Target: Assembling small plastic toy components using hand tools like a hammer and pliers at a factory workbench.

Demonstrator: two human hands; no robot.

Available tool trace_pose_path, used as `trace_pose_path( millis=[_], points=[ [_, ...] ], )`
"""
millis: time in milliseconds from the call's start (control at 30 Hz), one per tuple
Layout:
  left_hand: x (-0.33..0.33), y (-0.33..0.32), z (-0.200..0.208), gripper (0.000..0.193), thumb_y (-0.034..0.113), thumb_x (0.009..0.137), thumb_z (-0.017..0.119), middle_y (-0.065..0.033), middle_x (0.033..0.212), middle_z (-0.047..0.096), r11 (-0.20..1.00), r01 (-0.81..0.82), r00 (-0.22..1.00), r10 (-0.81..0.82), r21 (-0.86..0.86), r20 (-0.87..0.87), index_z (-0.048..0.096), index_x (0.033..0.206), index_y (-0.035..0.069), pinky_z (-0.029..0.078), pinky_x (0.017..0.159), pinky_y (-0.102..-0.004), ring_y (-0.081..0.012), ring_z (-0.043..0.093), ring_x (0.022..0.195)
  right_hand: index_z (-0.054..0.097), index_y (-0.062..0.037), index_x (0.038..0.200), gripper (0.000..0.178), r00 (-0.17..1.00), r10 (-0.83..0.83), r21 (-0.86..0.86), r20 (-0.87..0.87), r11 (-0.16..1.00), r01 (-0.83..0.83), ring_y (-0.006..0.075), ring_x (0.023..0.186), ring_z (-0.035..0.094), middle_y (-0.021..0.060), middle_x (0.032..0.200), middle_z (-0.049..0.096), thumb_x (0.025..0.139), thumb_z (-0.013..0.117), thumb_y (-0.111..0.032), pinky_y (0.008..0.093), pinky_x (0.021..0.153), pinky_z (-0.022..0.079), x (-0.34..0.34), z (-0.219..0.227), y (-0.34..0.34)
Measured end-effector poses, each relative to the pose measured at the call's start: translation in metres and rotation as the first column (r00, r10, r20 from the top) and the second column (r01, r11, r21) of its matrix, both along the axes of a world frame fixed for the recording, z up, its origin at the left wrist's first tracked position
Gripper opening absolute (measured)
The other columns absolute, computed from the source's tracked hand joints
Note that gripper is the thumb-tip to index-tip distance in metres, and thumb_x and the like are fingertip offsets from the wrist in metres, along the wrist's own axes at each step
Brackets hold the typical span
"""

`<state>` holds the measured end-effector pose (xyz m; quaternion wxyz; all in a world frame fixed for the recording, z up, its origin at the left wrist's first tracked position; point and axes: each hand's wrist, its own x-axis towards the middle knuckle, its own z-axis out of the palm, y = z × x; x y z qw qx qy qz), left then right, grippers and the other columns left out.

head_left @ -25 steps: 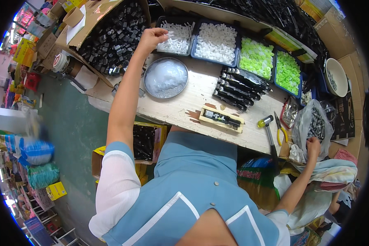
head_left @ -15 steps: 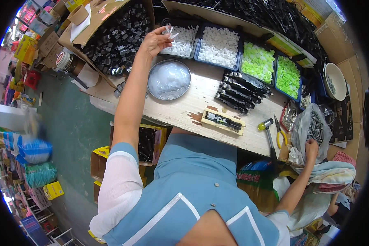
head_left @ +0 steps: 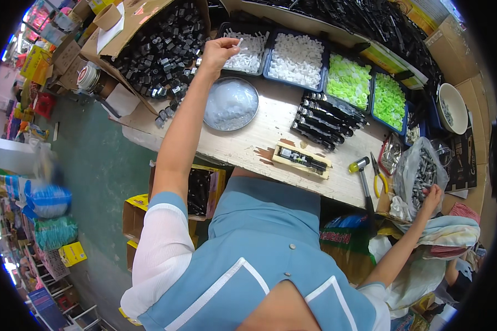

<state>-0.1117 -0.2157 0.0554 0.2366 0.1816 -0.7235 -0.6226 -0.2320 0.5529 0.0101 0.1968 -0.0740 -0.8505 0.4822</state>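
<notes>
My left hand is over the near-left edge of a dark tray of slim white plastic pieces. A small white plastic piece sticks up from its pinched fingertips. Far to the right, my right hand reaches into a clear plastic bag of grey metal parts. Its fingers are bent at the parts, and what they grip is too small to make out. At the table's front edge lies a cream fixture with a black-and-silver assembly in it.
A round metal dish stands by my left forearm. Trays of white pieces and green pieces line the back, with black assemblies before them. A hammer, yellow-handled pliers and a carton of black parts flank the work area.
My left hand has gone from holding several white pieces up to pinching one visible piece, slightly to the right. My right hand has shifted right within the bag's opening.
</notes>
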Motion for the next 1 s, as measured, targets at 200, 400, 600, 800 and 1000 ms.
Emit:
trace_pose_path(
  millis=[200,400,600,800,1000],
  points=[
    [0.001,0.004,-0.002,0.015,-0.002,0.076,0.063,-0.0022,0.078,0.062,0.998,-0.050,0.980,0.056,0.036,-0.191,0.064,0.091,-0.002,0.045,0.063,-0.0205,-0.0076,0.055,0.068,0.051,-0.0076,0.107,0.020,0.986,-0.152,-0.082,0.064,0.984,0.157,0.0100,0.059,0.057,0.0038,0.085,0.057,0.091,0.046,-0.019,0.0225,0.046,0.041,0.017,0.010,-0.023],
    [0.049,0.018,0.008,0.017,0.001,0.078,0.061,-0.0022,0.077,0.061,0.999,-0.050,0.989,0.051,0.011,-0.136,0.062,0.095,0.000,0.045,0.053,-0.0196,-0.0100,0.057,0.061,0.044,-0.0093,0.122,0.033,0.999,-0.010,-0.004,-0.040,1.000,0.010,0.0090,0.075,0.054,0.0043,0.102,0.055,0.090,0.048,-0.016,0.0208,0.061,0.042,0.028,0.019,-0.042],
    [0.140,0.048,-0.006,0.011,0.001,0.071,0.064,-0.0086,0.071,0.055,0.805,-0.008,0.990,0.088,-0.593,0.106,0.064,0.082,0.001,0.044,0.059,-0.0292,-0.0198,0.056,0.064,0.054,-0.0018,0.115,0.029,0.975,0.194,0.208,-0.108,0.963,-0.169,0.0100,0.089,0.052,0.0048,0.106,0.055,0.088,0.054,-0.013,0.0218,0.076,0.043,0.071,0.066,-0.164],
    [0.159,0.060,-0.034,0.011,-0.001,0.071,0.061,-0.0116,0.075,0.054,0.600,0.042,0.987,0.101,-0.799,0.128,0.062,0.081,0.001,0.043,0.062,-0.0338,-0.0289,0.055,0.070,0.057,0.0015,0.101,0.017,0.861,0.504,0.364,-0.067,0.816,-0.449,0.0124,0.081,0.050,0.0056,0.090,0.054,0.085,0.053,-0.002,0.0232,0.074,0.041,0.080,0.059,-0.250],
    [0.146,0.067,-0.047,0.009,-0.003,0.068,0.060,-0.0119,0.072,0.053,0.472,0.037,0.977,0.170,-0.881,0.132,0.060,0.075,0.001,0.044,0.064,-0.0373,-0.0300,0.054,0.075,0.058,-0.0010,0.109,0.023,0.822,0.566,0.135,0.057,0.812,-0.568,0.0067,0.069,0.049,0.0021,0.091,0.057,0.088,0.055,-0.009,0.0188,0.061,0.040,0.105,0.042,-0.292]
  ],
)
